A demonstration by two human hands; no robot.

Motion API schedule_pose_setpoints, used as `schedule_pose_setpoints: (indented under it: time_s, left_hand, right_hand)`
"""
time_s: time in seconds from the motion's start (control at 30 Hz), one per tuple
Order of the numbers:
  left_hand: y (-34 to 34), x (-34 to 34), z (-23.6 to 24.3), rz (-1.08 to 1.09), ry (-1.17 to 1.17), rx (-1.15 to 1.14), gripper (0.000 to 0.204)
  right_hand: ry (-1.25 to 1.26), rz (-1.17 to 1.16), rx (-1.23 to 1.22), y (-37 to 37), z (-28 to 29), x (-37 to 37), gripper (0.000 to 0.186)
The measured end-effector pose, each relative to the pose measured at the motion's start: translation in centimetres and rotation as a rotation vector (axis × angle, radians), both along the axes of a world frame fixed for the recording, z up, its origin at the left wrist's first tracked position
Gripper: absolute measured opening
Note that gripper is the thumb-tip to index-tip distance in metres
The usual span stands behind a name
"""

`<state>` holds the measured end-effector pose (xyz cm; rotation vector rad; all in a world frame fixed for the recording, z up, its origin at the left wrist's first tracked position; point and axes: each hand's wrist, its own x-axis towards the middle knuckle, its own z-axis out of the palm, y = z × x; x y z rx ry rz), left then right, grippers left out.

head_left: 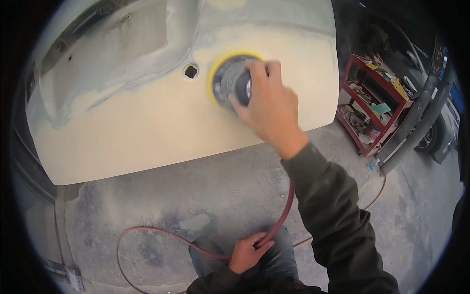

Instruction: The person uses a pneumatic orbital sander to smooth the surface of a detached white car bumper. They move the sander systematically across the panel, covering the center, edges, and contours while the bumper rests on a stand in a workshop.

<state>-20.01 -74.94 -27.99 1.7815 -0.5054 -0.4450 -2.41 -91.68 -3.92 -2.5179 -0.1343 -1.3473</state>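
My right hand (275, 110) is wrapped round a grey and black round sander (226, 81) with a yellow-edged pad. Its pad lies against a car tailgate panel (147, 132), which is coated in cream filler or primer with grey patches showing through. Just left of the sander is a round hole (190, 71) in the panel. Low in the view, close to my knees, my left hand (248, 252) is closed on a red air hose (283, 218). From there the hose rises behind my right forearm; its far end is hidden.
A red tool cart (374, 105) with loaded shelves stands at the right, beside dark upright posts (411, 117) and a parked car (433, 134). A small bottle (373, 164) sits by the cart's foot. Hose loops lie across the dusty concrete floor (161, 196).
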Motion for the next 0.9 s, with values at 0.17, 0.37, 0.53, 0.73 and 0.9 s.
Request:
schedule_pose_setpoints:
  time_s: [0.17,0.37,0.53,0.73,0.9]
  left_hand:
    - [-0.2,-2.3,-3.3,-0.107,0.042,0.048,0.035]
    - [-0.2,-2.1,-4.4,-0.228,0.031,0.036,0.034]
    - [-0.9,-0.2,-2.9,-0.234,-0.011,0.017,0.032]
    - [-1.2,0.7,-0.7,-0.149,-0.029,-0.022,0.033]
    - [-1.5,-0.1,-1.6,-0.207,-0.04,-0.042,0.036]
  right_hand:
    - [0.08,0.04,-0.074,0.1,-10.8,-4.4,0.051]
    - [0.152,-0.053,0.031,-1.6,-8.6,-4.7,0.059]
    - [0.168,-0.008,-0.01,-1.3,-0.8,-2.0,0.06]
    - [0.179,-0.048,0.004,-2.7,2.1,-1.2,0.061]
    - [0.276,-0.031,-0.033,-2.7,-0.2,-3.1,0.06]
